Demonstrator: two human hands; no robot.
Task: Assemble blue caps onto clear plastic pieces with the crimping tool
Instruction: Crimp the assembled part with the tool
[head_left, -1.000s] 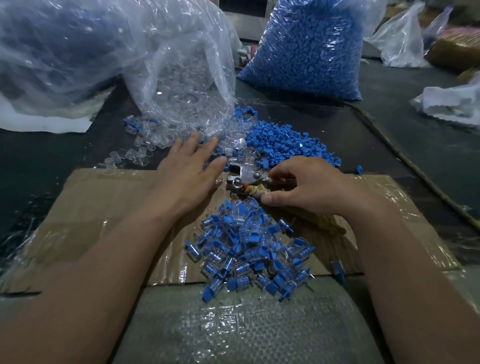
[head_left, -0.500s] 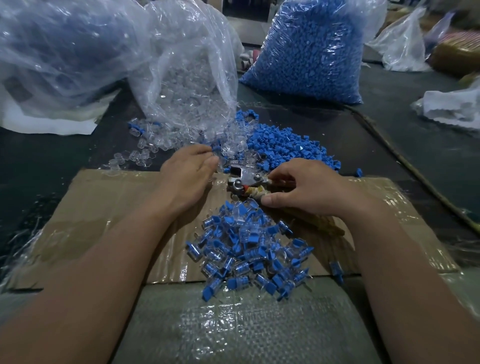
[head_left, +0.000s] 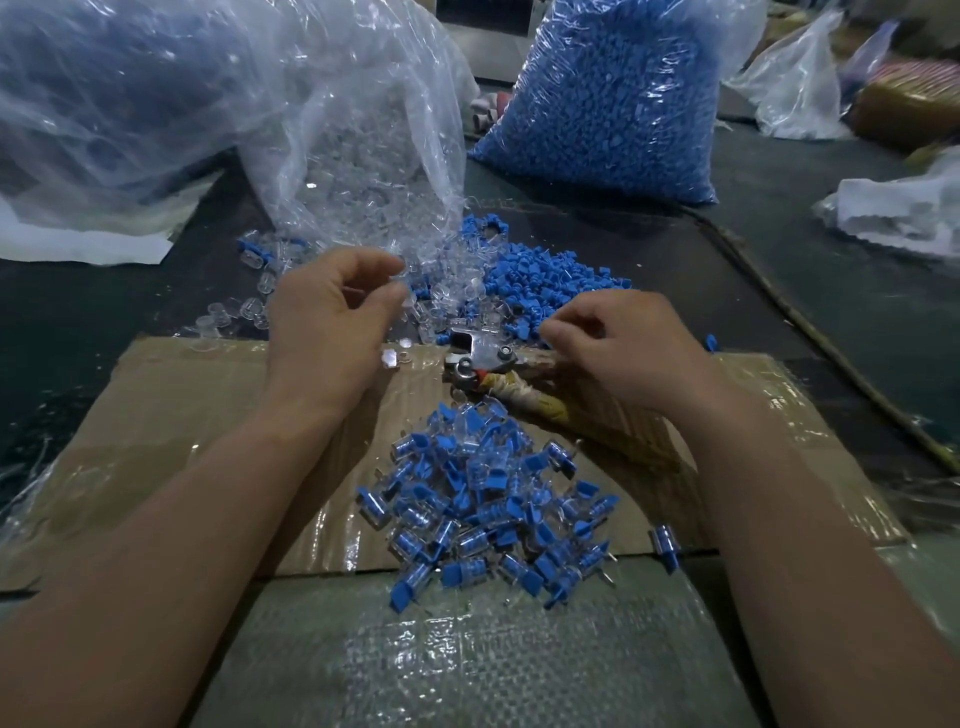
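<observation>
Left hand (head_left: 332, 322): clear piece (head_left: 401, 285) pinched between thumb and forefinger, other fingers curled. Right hand (head_left: 623, 345) curled over crimping tool (head_left: 483, 358) handles; grip cannot be told. Tool is laid on cardboard (head_left: 182, 415), between loose blue caps (head_left: 540, 280) and capped pile (head_left: 483, 512).

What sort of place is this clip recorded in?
Probably a small piecework assembly bench: a bulk bag of blue caps, a bag of clear plastic pieces, and a pile of finished capped pieces on cardboard.

Left hand (head_left: 327, 322), right hand (head_left: 623, 348), both curled.
</observation>
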